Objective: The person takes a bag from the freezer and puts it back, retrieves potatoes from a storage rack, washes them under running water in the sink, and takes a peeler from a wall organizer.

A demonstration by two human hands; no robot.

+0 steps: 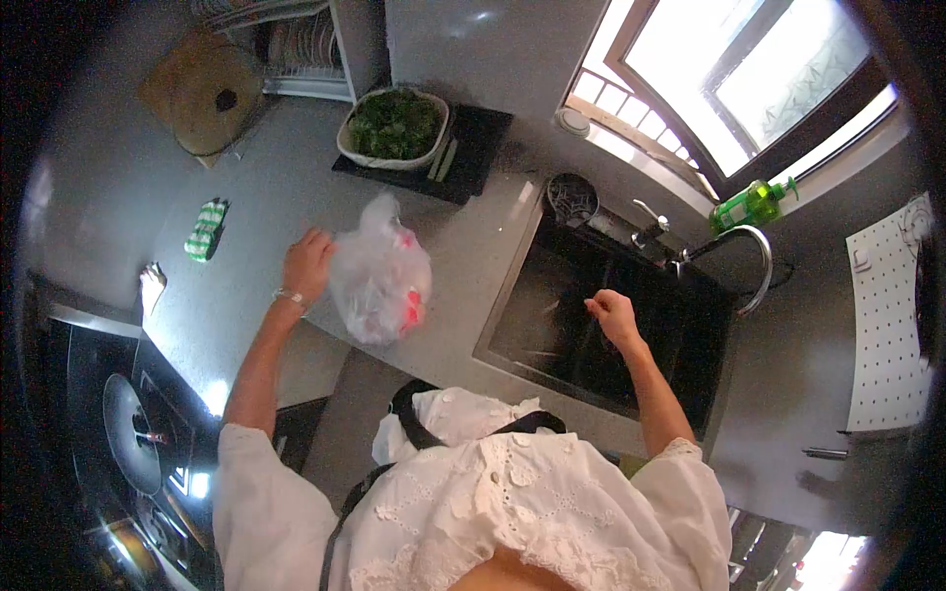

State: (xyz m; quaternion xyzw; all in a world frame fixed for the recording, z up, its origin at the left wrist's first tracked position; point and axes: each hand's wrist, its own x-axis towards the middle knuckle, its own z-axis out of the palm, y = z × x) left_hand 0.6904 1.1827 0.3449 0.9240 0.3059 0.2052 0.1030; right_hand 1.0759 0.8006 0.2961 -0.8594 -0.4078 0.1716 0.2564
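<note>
On the grey counter near the sink's left edge sits a translucent plastic bag [379, 276] with red marks, bunched upright at its top. My left hand [309, 264] is at the bag's left side, fingers curled together at its edge; what they pinch, if anything, is too small to make out. Over the dark sink [552, 305] hangs my right hand [613, 317], its fingers drawn together, with whatever may be between them too small to tell. The tap [759, 266] arches at the sink's right rear.
Leafy greens fill a white basin [347, 138] on a black board [488, 148]. Farther left are a green-and-white packet [205, 231], a wooden board [197, 89] and a stove with a pan [123, 424]. A green soap bottle [747, 207] lies by the window.
</note>
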